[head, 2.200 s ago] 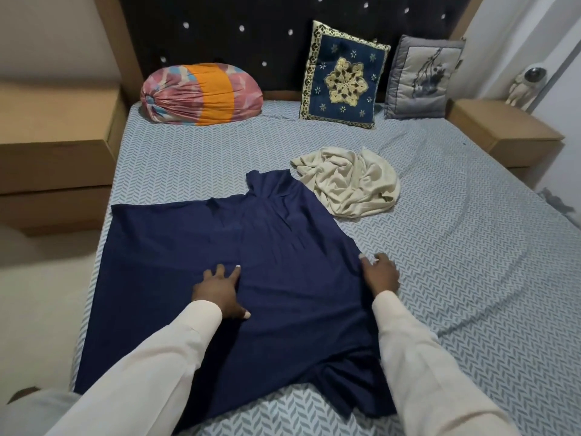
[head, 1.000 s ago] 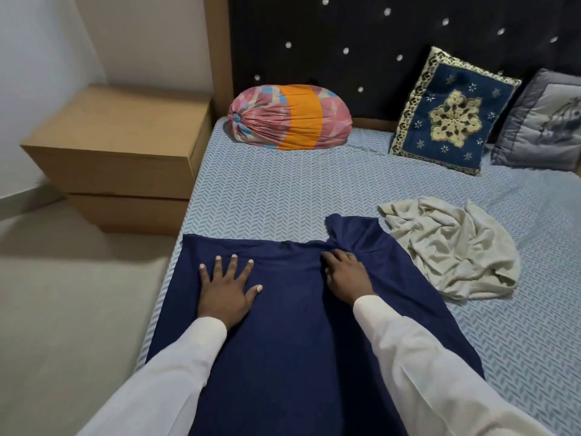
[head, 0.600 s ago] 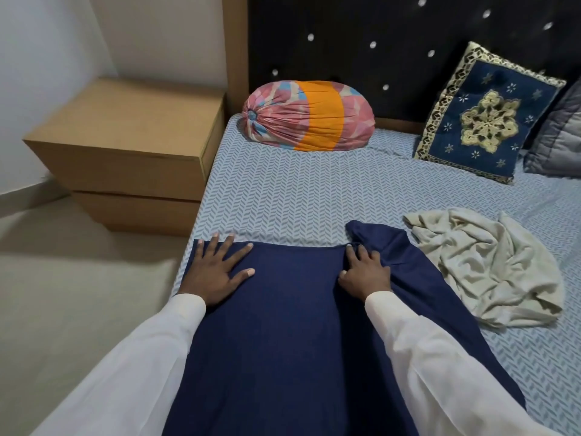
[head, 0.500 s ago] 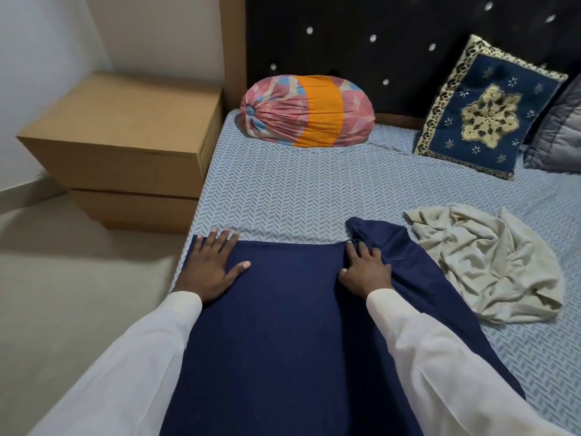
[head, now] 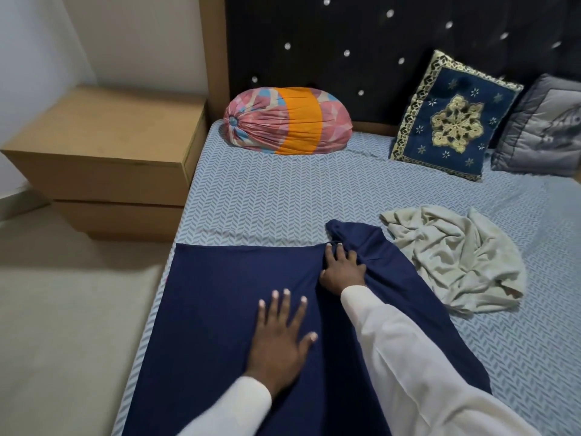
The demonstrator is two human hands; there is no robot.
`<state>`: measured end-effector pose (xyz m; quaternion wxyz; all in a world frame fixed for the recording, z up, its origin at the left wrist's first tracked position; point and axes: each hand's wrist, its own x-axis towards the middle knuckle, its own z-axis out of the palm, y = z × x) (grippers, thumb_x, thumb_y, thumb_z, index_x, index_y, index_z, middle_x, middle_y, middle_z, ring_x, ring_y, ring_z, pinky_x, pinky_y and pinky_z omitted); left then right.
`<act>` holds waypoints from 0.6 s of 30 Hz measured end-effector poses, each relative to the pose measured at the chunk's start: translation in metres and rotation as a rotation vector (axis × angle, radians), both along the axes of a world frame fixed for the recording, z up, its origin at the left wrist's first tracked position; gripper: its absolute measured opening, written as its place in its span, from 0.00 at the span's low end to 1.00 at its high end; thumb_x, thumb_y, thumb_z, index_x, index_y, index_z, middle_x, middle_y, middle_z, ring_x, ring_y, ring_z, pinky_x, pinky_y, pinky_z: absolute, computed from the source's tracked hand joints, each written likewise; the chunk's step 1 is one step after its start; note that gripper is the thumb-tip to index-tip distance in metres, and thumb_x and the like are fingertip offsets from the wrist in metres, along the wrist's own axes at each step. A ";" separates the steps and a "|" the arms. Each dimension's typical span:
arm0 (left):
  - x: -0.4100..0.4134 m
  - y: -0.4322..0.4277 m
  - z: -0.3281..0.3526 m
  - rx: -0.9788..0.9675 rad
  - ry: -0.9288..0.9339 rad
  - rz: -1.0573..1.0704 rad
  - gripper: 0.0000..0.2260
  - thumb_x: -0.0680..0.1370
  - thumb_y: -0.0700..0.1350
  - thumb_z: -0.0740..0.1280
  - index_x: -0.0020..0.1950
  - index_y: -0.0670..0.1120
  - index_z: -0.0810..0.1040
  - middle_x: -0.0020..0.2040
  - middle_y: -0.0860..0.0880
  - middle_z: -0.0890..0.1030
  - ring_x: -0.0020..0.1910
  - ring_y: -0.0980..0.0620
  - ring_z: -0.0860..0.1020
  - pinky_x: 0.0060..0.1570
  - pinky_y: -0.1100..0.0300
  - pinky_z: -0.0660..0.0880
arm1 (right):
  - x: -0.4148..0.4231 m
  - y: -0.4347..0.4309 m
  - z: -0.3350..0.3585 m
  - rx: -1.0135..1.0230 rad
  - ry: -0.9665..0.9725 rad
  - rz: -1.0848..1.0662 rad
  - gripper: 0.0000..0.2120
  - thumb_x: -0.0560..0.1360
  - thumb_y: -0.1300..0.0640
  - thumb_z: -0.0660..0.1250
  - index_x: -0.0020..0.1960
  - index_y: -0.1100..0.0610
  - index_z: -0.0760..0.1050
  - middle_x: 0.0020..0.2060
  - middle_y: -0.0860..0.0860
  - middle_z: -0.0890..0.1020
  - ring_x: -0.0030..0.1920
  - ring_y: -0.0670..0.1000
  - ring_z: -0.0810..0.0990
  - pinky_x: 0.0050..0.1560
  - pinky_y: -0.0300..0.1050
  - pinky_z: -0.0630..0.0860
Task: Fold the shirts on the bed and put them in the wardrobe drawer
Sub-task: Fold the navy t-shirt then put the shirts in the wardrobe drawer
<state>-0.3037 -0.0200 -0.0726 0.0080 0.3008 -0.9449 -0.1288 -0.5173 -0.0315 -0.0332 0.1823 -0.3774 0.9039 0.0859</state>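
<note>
noting our left hand (head: 279,338) slid from corner to middle of the navy shirt (head: 213,294), fingers spread flat; right hand (head: 341,269) seemingly pinches its collar fold. folding barely begun.

left hand (head: 276,344) | moved off navy shirt (head: 213,294) far corner | now flat mid-cloth

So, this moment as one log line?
folding navy cloth shirt | left hand flat on it | right hand gripping fold | crumpled cream shirt unfolded
</note>
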 end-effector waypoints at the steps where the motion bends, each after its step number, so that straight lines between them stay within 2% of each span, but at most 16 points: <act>1: -0.001 0.018 -0.002 0.003 -0.026 -0.017 0.30 0.78 0.65 0.53 0.75 0.51 0.68 0.73 0.40 0.68 0.73 0.37 0.66 0.68 0.38 0.55 | -0.003 0.004 0.005 -0.017 -0.031 0.014 0.35 0.77 0.49 0.57 0.80 0.49 0.45 0.79 0.51 0.49 0.76 0.61 0.51 0.69 0.65 0.58; 3: 0.003 0.033 -0.007 -0.003 -0.069 -0.027 0.32 0.77 0.68 0.53 0.76 0.51 0.66 0.75 0.41 0.66 0.74 0.37 0.63 0.69 0.36 0.54 | -0.013 0.015 0.010 -0.160 -0.136 0.034 0.35 0.75 0.53 0.60 0.79 0.50 0.50 0.78 0.51 0.56 0.75 0.61 0.56 0.70 0.63 0.60; 4: 0.003 0.036 -0.008 -0.013 -0.078 -0.032 0.33 0.77 0.69 0.52 0.76 0.51 0.66 0.76 0.41 0.65 0.75 0.36 0.61 0.69 0.35 0.54 | -0.019 0.026 0.014 -0.327 -0.180 0.017 0.32 0.74 0.55 0.61 0.77 0.51 0.58 0.75 0.53 0.64 0.73 0.60 0.63 0.70 0.60 0.64; 5: 0.004 0.034 -0.009 -0.018 -0.090 -0.034 0.33 0.77 0.69 0.52 0.76 0.51 0.65 0.76 0.41 0.64 0.75 0.36 0.61 0.69 0.35 0.54 | -0.025 0.037 0.015 -0.513 -0.174 -0.029 0.27 0.72 0.57 0.61 0.71 0.52 0.67 0.68 0.55 0.73 0.67 0.60 0.70 0.66 0.56 0.69; 6: 0.004 0.034 -0.009 -0.015 -0.103 -0.040 0.33 0.78 0.69 0.50 0.76 0.51 0.65 0.76 0.41 0.64 0.75 0.37 0.60 0.69 0.34 0.53 | -0.032 0.054 0.015 -0.682 -0.090 -0.115 0.21 0.71 0.57 0.61 0.63 0.52 0.73 0.58 0.56 0.78 0.60 0.60 0.75 0.60 0.54 0.73; 7: 0.003 0.033 -0.009 -0.010 -0.117 -0.042 0.33 0.78 0.69 0.49 0.76 0.52 0.66 0.76 0.41 0.64 0.75 0.37 0.60 0.69 0.34 0.53 | -0.040 0.071 0.014 -0.785 0.044 -0.226 0.15 0.70 0.57 0.62 0.57 0.54 0.75 0.51 0.57 0.79 0.55 0.61 0.76 0.55 0.54 0.74; 8: 0.002 0.034 -0.010 -0.004 -0.132 -0.040 0.33 0.78 0.69 0.48 0.76 0.52 0.66 0.76 0.41 0.64 0.75 0.37 0.60 0.69 0.34 0.53 | -0.051 0.090 0.012 -0.846 0.159 -0.344 0.13 0.71 0.56 0.64 0.54 0.57 0.76 0.49 0.59 0.79 0.52 0.63 0.76 0.53 0.55 0.74; 10: 0.001 0.033 -0.010 0.001 -0.156 -0.037 0.33 0.78 0.69 0.47 0.75 0.52 0.66 0.75 0.41 0.65 0.75 0.37 0.60 0.69 0.35 0.53 | -0.069 0.127 0.013 -0.861 0.188 -0.640 0.16 0.69 0.51 0.69 0.53 0.59 0.77 0.51 0.62 0.77 0.54 0.65 0.76 0.55 0.57 0.73; 12: 0.001 0.033 -0.011 0.008 -0.186 -0.038 0.33 0.78 0.70 0.47 0.75 0.52 0.66 0.75 0.41 0.66 0.75 0.37 0.60 0.69 0.35 0.53 | -0.091 0.159 0.011 -0.782 0.073 -0.884 0.18 0.65 0.43 0.70 0.49 0.53 0.77 0.53 0.59 0.77 0.56 0.63 0.76 0.59 0.57 0.72; 15: -0.001 0.031 -0.011 0.034 -0.229 -0.040 0.33 0.78 0.70 0.48 0.75 0.53 0.66 0.74 0.41 0.67 0.74 0.37 0.60 0.68 0.35 0.53 | -0.117 0.182 0.004 -0.687 -0.135 -0.833 0.20 0.57 0.35 0.67 0.38 0.50 0.80 0.42 0.52 0.82 0.47 0.58 0.81 0.54 0.52 0.78; 17: -0.002 0.030 -0.013 0.042 -0.231 -0.058 0.33 0.78 0.70 0.48 0.75 0.53 0.66 0.74 0.41 0.67 0.74 0.37 0.60 0.68 0.35 0.53 | -0.125 0.187 0.004 -0.693 -0.158 -0.768 0.17 0.58 0.38 0.65 0.34 0.51 0.80 0.35 0.51 0.83 0.42 0.58 0.82 0.49 0.51 0.79; 18: -0.002 0.030 -0.014 0.051 -0.244 -0.062 0.33 0.78 0.70 0.48 0.75 0.53 0.66 0.74 0.41 0.67 0.74 0.38 0.60 0.68 0.35 0.53 | -0.129 0.188 0.007 -0.730 -0.130 -0.774 0.15 0.61 0.41 0.65 0.34 0.52 0.79 0.36 0.53 0.84 0.42 0.59 0.82 0.49 0.51 0.79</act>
